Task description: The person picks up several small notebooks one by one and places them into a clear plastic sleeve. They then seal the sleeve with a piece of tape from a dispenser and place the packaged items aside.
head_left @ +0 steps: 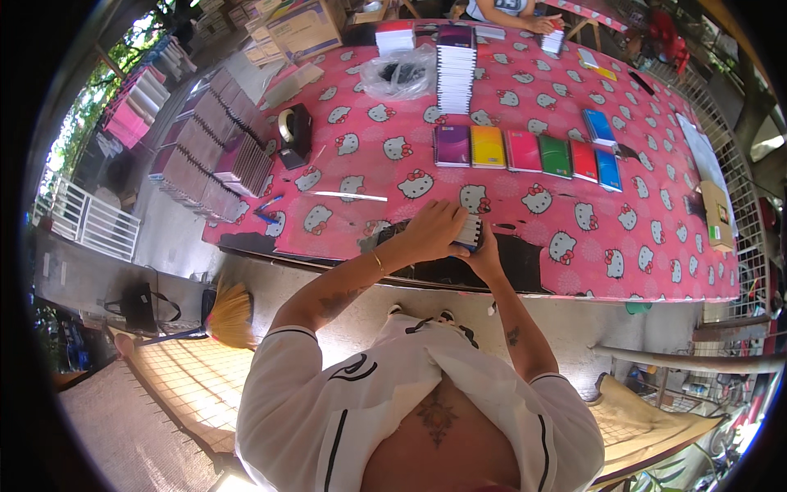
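Note:
My left hand (434, 230) lies over a small stack of spiral notebooks (469, 232) at the near edge of a table covered in pink cartoon-cat cloth (656, 246). Just under and beside the stack, my right hand (489, 256) grips it from the near side. Both hands hold the stack together. Beyond them a row of single notebooks lies flat: purple (452, 146), yellow (488, 148), pink (523, 151), green (555, 156), red (584, 161) and blue (608, 170). A tall pile of notebooks (456, 78) stands farther back.
A clear plastic bag (399, 74) and a black tape dispenser (293, 131) sit on the table's left part. Stacked notebooks (213, 148) fill a bench to the left. A broom (229, 316) lies below. Another person (508, 10) works at the far end beside a cardboard box (303, 29).

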